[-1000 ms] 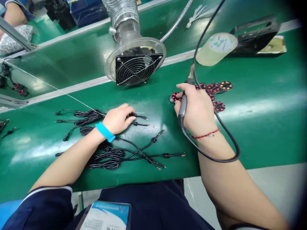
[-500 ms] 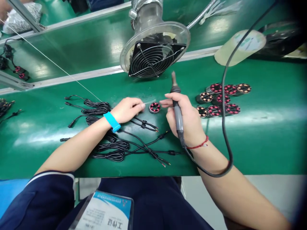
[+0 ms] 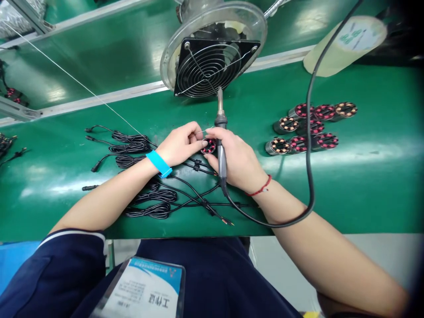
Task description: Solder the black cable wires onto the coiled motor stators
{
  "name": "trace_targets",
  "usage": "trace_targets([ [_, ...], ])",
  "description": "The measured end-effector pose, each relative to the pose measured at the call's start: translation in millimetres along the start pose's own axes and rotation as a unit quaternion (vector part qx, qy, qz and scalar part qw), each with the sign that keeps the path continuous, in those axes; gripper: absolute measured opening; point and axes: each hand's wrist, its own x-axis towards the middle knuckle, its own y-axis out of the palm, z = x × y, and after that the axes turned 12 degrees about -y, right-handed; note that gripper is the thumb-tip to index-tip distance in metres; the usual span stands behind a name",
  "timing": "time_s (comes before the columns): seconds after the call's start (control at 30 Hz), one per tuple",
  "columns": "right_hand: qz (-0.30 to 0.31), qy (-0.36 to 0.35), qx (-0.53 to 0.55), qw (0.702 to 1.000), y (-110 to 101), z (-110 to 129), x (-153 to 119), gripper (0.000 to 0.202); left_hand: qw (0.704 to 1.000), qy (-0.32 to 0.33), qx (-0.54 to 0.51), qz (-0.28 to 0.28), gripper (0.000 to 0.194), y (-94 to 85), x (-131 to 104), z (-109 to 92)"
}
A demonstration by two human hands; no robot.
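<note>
One wound stator sits on the green surface between both hands, no cable visibly attached: looks unfinished. The right hand's grip wraps a soldering iron, tip pointing away; the left hand's pinches thin wire. Eight more stators cluster rightward, seemingly cableless too. Leftward, at least five coiled black cables, partly hidden.

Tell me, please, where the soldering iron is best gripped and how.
Probably by its slim, straight grey handle, from the right, as the right hand does: the metal tip points away toward the fan, and the cord leaves the near end.
</note>
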Motion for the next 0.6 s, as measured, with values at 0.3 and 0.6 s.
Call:
trace_targets([
  [0.3, -0.034, -0.028, -0.138, 0.989, -3, 1, -4, 0.046, 0.984, -0.106, -0.130, -0.065, 0.022, -5.9, 2, -6],
  [0.6, 0.028, -0.042, -0.145, 0.988, -6, 8, -3, 0.038, 0.973, -0.182, -0.114, 0.083, 0.036, -9.5, -4, -19],
])
